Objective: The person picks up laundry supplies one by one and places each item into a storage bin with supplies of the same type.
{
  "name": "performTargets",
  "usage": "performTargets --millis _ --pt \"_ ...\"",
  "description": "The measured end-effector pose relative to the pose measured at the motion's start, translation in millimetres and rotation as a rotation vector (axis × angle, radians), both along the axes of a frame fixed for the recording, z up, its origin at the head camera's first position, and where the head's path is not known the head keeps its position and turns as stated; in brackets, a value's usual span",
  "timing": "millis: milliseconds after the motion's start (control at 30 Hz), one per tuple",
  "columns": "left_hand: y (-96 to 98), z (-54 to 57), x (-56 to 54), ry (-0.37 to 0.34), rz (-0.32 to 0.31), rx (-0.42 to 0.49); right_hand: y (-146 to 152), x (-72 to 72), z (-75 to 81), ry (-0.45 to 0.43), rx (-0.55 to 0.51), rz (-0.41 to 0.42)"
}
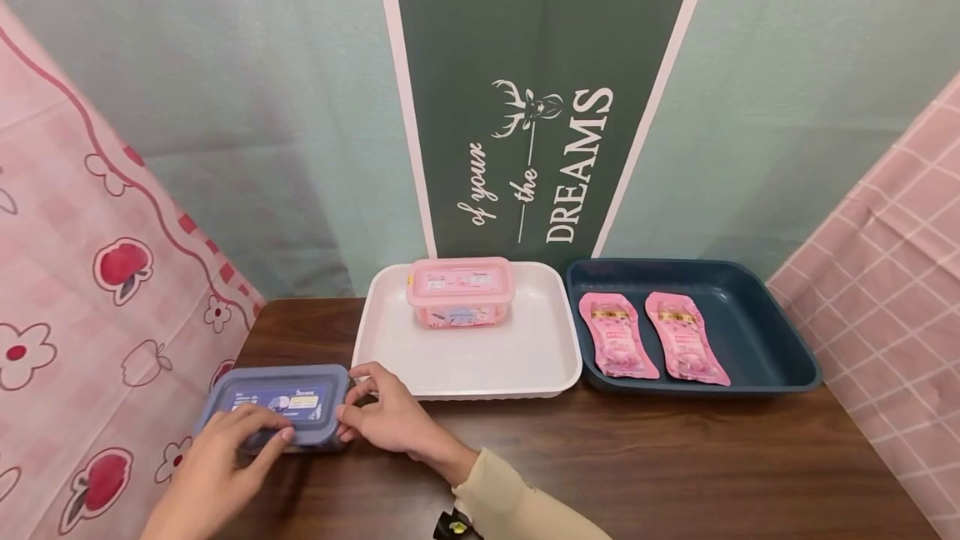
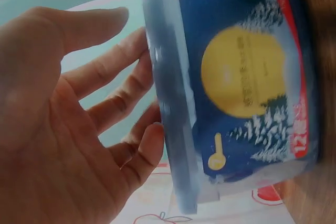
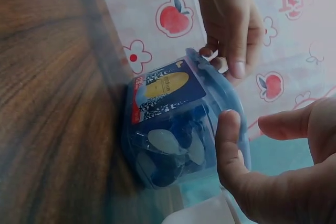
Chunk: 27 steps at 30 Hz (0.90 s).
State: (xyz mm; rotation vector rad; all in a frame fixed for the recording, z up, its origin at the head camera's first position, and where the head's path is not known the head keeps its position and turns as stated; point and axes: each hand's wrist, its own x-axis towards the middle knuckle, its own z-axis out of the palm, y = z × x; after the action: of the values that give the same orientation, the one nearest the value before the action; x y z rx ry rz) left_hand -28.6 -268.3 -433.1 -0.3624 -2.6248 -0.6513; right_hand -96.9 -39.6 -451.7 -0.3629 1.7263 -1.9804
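A blue-lidded plastic storage box [image 1: 311, 377] stands on the wooden table at the left, its clear side bearing a dark blue label with a yellow circle. My left hand [image 1: 206, 469] rests its fingers on the front part of the lid; in the left wrist view the thumb of the left hand [image 2: 89, 108] is apart from the lid. At the box's right end is my right hand [image 1: 393, 419]. Seen from the right wrist, the thumb of the right hand [image 3: 283, 166] touches the lid rim [image 3: 242, 135] while the index finger stays apart. Pale, wrapped-looking contents [image 3: 165, 141] show through the wall.
Right of the box is a white tray [image 1: 465, 365] with a pink-lidded box [image 1: 461, 290] in it. Beside that stands a dark blue tray [image 1: 757, 340] holding two pink pouches [image 1: 618, 336]. A patterned pink cloth [image 1: 120, 357] hangs close at the left.
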Motion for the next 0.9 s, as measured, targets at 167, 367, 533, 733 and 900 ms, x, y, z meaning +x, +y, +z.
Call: performTargets --millis 167,367,533,733,900 --pt "-7.4 -3.1 -4.9 0.066 0.048 0.057 3 3.1 -2.6 0.012 0.001 0.004" --pt "-25.0 -17.6 -11.1 0.126 0.148 0.132 8 9.7 -3.3 0.019 -0.004 -0.002" --pt "-36.2 -25.4 -4.7 0.040 0.266 0.202 14 16.1 -4.8 0.012 -0.016 0.023" --pt "-40.1 -25.3 -3.1 -0.068 0.263 0.259 26 17.0 -7.0 -0.004 -0.019 0.017" --pt "-43.8 -24.4 -2.6 -0.191 0.198 0.389 38 19.3 -8.0 -0.009 -0.026 0.009"
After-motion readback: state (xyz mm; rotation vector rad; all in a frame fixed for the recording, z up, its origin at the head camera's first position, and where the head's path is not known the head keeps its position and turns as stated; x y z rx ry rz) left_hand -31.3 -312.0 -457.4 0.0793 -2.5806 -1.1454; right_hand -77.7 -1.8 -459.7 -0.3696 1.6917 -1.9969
